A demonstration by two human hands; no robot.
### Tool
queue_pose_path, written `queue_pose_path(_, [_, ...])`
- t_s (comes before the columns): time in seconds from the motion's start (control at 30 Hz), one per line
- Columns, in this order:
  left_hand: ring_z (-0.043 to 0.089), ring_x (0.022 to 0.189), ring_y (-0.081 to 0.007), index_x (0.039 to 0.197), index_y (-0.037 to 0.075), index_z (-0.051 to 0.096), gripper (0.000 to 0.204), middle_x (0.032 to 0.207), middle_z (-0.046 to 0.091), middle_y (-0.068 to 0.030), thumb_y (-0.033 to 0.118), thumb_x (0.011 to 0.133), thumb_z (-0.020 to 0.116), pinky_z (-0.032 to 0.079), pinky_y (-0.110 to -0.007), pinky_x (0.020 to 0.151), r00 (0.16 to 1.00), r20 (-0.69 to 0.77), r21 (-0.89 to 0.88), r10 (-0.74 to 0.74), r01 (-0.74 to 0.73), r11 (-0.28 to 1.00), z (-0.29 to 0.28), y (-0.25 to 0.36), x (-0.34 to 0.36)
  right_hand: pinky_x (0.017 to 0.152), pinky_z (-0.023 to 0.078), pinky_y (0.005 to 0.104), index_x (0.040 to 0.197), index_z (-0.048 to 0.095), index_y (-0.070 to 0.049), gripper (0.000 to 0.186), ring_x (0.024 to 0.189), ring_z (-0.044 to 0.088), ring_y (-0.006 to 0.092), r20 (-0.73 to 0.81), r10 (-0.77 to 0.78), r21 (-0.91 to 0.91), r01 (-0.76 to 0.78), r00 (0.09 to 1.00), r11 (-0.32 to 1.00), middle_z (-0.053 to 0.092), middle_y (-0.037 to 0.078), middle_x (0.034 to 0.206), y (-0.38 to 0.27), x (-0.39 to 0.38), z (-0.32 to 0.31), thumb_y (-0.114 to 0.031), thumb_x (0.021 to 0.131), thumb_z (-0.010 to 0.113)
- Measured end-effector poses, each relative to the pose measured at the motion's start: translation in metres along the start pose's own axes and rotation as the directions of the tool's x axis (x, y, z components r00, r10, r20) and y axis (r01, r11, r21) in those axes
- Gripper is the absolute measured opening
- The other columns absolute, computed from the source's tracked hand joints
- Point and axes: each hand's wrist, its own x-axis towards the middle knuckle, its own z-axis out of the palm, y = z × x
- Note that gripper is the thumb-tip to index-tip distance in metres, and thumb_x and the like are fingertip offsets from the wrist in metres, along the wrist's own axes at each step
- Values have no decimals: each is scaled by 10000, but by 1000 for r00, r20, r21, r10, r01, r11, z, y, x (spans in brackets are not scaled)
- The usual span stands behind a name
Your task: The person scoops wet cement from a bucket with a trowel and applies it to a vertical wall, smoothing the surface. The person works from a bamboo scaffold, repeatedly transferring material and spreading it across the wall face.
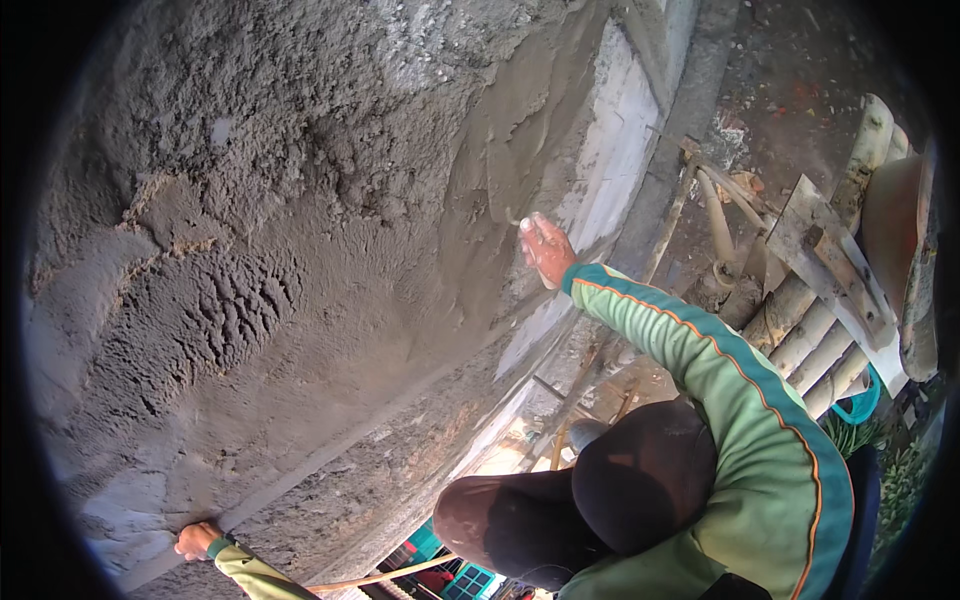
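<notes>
A wall face of rough grey mortar [300, 150] fills the left and centre, with a smoother wet band [500, 130] near its right side. My right hand [546, 250] is on that smoother band beside a pale strip [610, 120], fingers curled; any tool in them blends into the mortar and I cannot make it out. At lower left my left hand [198, 540] is curled at a straight, pale grey edge [270, 490] that runs diagonally along the mortar; what it grips is unclear. Both forearms wear green sleeves [660, 330].
My bent dark-clad legs [640, 470] are below right, high above the ground [770, 60]. Wooden poles [800, 345], a weathered board [820, 260] and a turquoise loop [860, 400] lie at right, with green plants [880, 490]. A thin pole [380, 577] crosses at the bottom.
</notes>
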Motion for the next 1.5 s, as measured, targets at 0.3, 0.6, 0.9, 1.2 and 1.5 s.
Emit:
queue_pose_path(0.3, [673, 944, -402, 1137, -104, 607, 330, 1113, 626, -266, 134, 932, 505, 630, -475, 745, 979, -152, 72, 137, -127, 989, 22, -21, 19, 508, 476, 335, 1290, 583, -97, 556, 587, 543, 146, -30, 280, 36, -279, 960, 960, 538, 35, 736, -57, 104, -96, -550, 971, 544])
queue_pose_path(0.6, [701, 817, -362, 1020, -120, 643, 239, 1030, 652, -289, 57, 895, 542, 638, -459, 632, 973, -227, 14, 35, -33, 999, 51, -37, 68, 691, 549, 364, 1384, 503, -17, 640, 691, 624, 209, 160, 205, -95, -191, 966, 977, 626, 110, 865, 13, 38, 7, -516, 986, 553])
queue_pose_path(0.9, [708, 729, -338, 953, -84, 673, 187, 913, 703, -238, -14, 780, 674, 627, -418, 557, 988, -139, 160, 71, -48, 986, 41, -31, 75, 952, 483, 484, 1274, 521, 28, 499, 1124, 588, 459, -310, -199, -567, -13, 930, 823, 638, 278, 1145, 28, 78, -20, -399, 1017, 536])
queue_pose_path(1.2, [721, 861, -347, 1028, -42, 715, 224, 1008, 705, -217, 68, 838, 669, 637, -425, 713, 979, -198, 244, 57, -7, 970, 39, -38, 87, 745, 550, 448, 1018, 472, -115, 355, 752, 588, 228, 400, 388, 319, -523, 831, 790, 532, 44, 836, -21, 25, -5, -465, 1028, 527])
queue_pose_path(1.5, [642, 1044, -419, 1057, -54, 684, 243, 1123, 640, -239, 119, 932, 567, 593, -441, 871, 934, -254, 342, 252, -157, 926, 66, -53, 77, 591, 444, 320, 956, 529, 11, 397, 607, 495, 137, 96, 52, -668, 25, 994, 743, 553, 77, 724, -153, -189, -92, -366, 965, 654])
